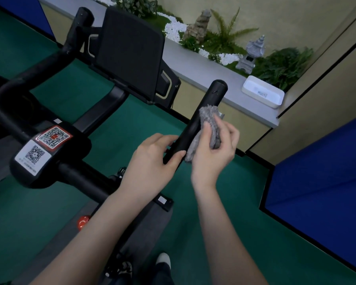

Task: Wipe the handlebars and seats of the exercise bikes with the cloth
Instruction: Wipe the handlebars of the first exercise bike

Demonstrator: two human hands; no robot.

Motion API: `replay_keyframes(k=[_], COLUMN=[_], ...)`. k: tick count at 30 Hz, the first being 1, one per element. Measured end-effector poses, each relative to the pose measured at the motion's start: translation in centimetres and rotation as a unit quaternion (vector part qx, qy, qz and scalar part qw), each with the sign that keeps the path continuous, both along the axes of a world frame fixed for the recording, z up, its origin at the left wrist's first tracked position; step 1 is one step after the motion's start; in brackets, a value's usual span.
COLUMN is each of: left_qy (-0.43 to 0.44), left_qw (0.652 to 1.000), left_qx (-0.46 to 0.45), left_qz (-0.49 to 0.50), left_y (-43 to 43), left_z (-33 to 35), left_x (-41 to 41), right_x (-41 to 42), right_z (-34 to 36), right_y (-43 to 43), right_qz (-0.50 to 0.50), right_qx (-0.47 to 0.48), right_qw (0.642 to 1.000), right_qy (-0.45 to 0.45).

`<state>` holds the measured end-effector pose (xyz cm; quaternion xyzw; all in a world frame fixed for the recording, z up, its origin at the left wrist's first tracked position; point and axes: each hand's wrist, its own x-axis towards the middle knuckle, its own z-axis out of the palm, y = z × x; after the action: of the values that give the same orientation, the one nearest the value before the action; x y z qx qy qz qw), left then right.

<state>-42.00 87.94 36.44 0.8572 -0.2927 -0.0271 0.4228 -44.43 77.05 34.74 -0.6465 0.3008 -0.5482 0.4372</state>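
Note:
A black exercise bike fills the left and middle of the head view. Its right handlebar grip (206,112) points up and away from me. My left hand (150,161) grips the lower end of that grip, thumb on top. My right hand (216,149) holds a fluffy grey cloth (210,128) against the right side of the grip. The left handlebar (25,79) curves away at the far left. The black screen (130,52) stands behind the bars. No seat shows.
Two QR stickers (43,147) sit on the bar's centre block. A grey ledge (195,68) with plants, stone ornaments and a white tray (263,92) runs along the back. A blue panel (321,169) stands at the right. Green floor lies below, with my shoe (162,259).

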Motion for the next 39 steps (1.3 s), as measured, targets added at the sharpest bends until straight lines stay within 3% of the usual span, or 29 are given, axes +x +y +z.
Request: replay_keyframes(k=[6,10,16,23,31,35,39], left_qy=[0.007,0.012,0.013,0.02,0.03,0.046,0.054], left_qw=[1.0,1.0,1.0,1.0,0.999,0.998,0.998], left_qx=[-0.004,-0.008,-0.01,-0.021,-0.03,-0.03,-0.038], left_qz=[-0.002,0.002,-0.001,-0.004,-0.008,-0.005,-0.007], left_y=[-0.1,-0.1,0.1,0.1,0.1,0.2,0.2], left_z=[0.1,0.3,0.2,-0.1,-0.2,-0.3,-0.4], left_x=[0.1,0.1,0.1,0.3,0.5,0.6,0.7], right_x=[-0.8,0.6,-0.6,0.6,-0.5,0.6,0.7], right_z=[-0.2,2.1,1.2,2.5,4.2,6.6,7.9], right_y=[0.4,-1.6,-1.3,-1.8,-3.0,-4.1,-3.8], right_qz=[0.021,0.01,0.058,0.033,0.162,0.165,0.279], right_qx=[-0.069,-0.064,-0.213,-0.166,-0.344,-0.346,-0.37], right_qw=[0.997,0.998,0.97,0.982,0.896,0.885,0.808], right_qy=[0.021,0.016,0.101,0.077,0.228,0.263,0.364])
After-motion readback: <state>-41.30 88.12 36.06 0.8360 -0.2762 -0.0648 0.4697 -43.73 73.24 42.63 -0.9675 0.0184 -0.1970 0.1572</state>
